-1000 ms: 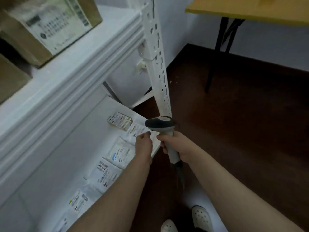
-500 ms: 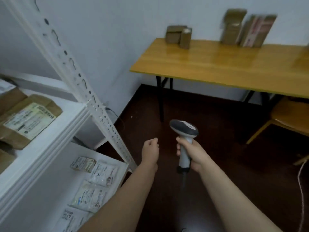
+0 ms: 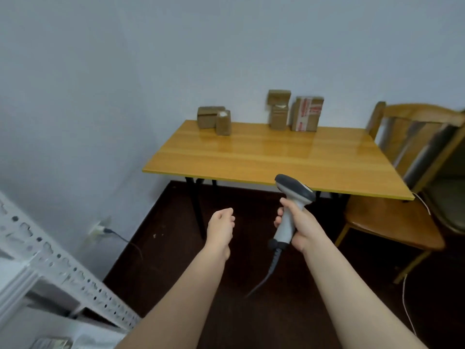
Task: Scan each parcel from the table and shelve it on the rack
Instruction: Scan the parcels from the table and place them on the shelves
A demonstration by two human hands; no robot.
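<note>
Several brown cardboard parcels stand along the far edge of the yellow wooden table (image 3: 251, 159): a pair at the left (image 3: 210, 117), a tall stacked one (image 3: 278, 109) and a box with red-printed tape (image 3: 307, 113). My right hand (image 3: 300, 229) grips the handle of a grey barcode scanner (image 3: 293, 195), head up, just in front of the table's near edge. My left hand (image 3: 220, 224) hangs beside it over the dark floor, fingers loosely curled, holding nothing. The white metal rack (image 3: 63, 268) shows at the lower left.
A wooden chair (image 3: 392, 220) stands at the table's right end. The scanner's cable (image 3: 271, 270) trails down toward the floor. A plugged wall socket (image 3: 97, 229) sits low on the left wall. A labelled packet (image 3: 54, 343) lies on the rack's low shelf.
My view has swung up and right from the rack's low shelf to the table. My left hand left the packets on the shelf; both hands now point toward the table.
</note>
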